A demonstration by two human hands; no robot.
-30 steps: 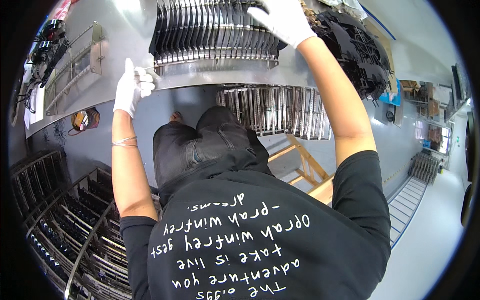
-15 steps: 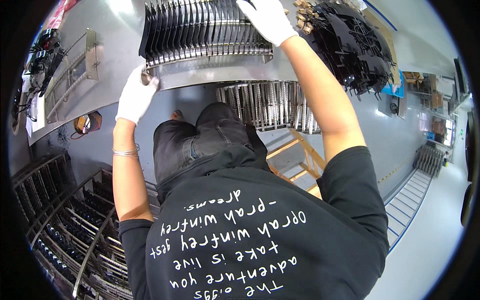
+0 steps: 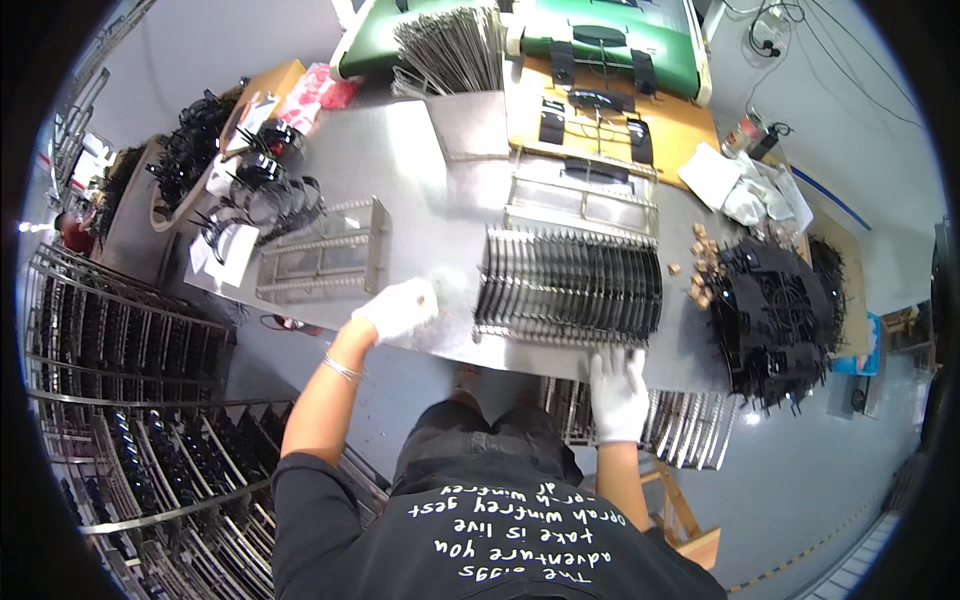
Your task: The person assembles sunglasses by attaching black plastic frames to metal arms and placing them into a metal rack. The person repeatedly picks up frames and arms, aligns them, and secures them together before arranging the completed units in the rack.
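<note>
A metal rack (image 3: 570, 285) filled with rows of thin, curved black parts lies on the metal table (image 3: 430, 215). My right hand (image 3: 618, 390), in a white glove, is at the rack's near right corner with fingers stretched out and a little apart; it seems to touch the edge without gripping. My left hand (image 3: 402, 310), also gloved, is over the table's near edge, left of the rack and apart from it. Its fingers are loosely bent with a small gap at the thumb, and nothing shows in them. An unfilled metal rack (image 3: 320, 255) lies just beyond it.
Another metal frame (image 3: 582, 200) lies behind the filled rack. Small tan blocks (image 3: 703, 265) and a heap of black parts (image 3: 775, 320) are to the right. Behind are thin metal rods (image 3: 455, 50) and a green surface (image 3: 610, 30). Loaded racks (image 3: 130, 340) stand at left; a wooden stool (image 3: 685, 520) is below.
The view has shifted to show more of the table. My left hand has left the rack's near left corner and moved left. My right hand has come from the rack's far side to its near right corner.
</note>
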